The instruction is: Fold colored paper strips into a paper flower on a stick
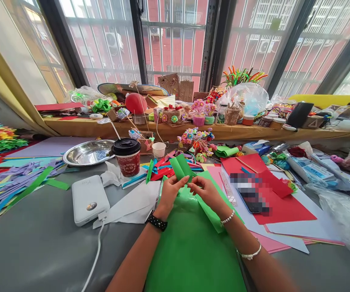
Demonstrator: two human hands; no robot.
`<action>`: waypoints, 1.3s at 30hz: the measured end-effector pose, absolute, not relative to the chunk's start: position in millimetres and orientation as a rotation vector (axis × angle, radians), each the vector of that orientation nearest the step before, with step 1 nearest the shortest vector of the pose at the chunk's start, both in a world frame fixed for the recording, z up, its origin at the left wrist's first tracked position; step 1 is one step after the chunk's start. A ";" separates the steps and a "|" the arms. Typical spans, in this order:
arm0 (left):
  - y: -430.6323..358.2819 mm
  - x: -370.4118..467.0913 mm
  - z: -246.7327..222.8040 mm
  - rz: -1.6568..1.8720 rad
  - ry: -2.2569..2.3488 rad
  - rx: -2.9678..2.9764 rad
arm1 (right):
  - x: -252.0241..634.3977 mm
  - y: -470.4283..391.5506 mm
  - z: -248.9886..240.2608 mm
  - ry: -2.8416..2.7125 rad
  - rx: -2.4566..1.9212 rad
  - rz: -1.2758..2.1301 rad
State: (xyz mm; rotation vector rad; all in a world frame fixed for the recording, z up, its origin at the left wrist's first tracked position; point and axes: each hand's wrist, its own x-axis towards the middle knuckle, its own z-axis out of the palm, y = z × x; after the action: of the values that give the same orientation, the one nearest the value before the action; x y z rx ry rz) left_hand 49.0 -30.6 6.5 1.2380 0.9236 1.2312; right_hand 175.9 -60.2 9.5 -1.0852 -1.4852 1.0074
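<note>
Seemingly part-folded, its creasing unfinished, the green paper point(181, 166) is above the glossy green sheet point(193, 251); the left hand point(173, 192) pinches it, the right hand point(207, 191) nips its near edge, thumbs against fingers

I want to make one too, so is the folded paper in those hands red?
No, the folded paper held up in the hands is green.
</note>
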 end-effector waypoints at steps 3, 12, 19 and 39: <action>-30.0 47.7 7.8 1.234 0.885 1.241 | 173.9 -60.9 9.0 -1.473 -1.073 0.987; -27.7 45.1 6.1 1.196 0.814 1.180 | 174.2 -60.9 10.2 -1.502 -1.050 1.021; -30.5 45.6 11.9 1.136 0.903 1.248 | 181.3 -54.1 5.4 -1.375 -1.106 0.929; -28.9 45.6 4.6 1.103 0.771 1.224 | 170.8 -61.2 2.6 -1.565 -1.114 0.835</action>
State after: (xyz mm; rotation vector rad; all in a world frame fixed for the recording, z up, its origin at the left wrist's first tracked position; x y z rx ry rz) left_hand 45.6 -28.9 4.6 1.2243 0.7706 1.1030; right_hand 170.8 -61.2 2.6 -1.1143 -1.5651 0.8355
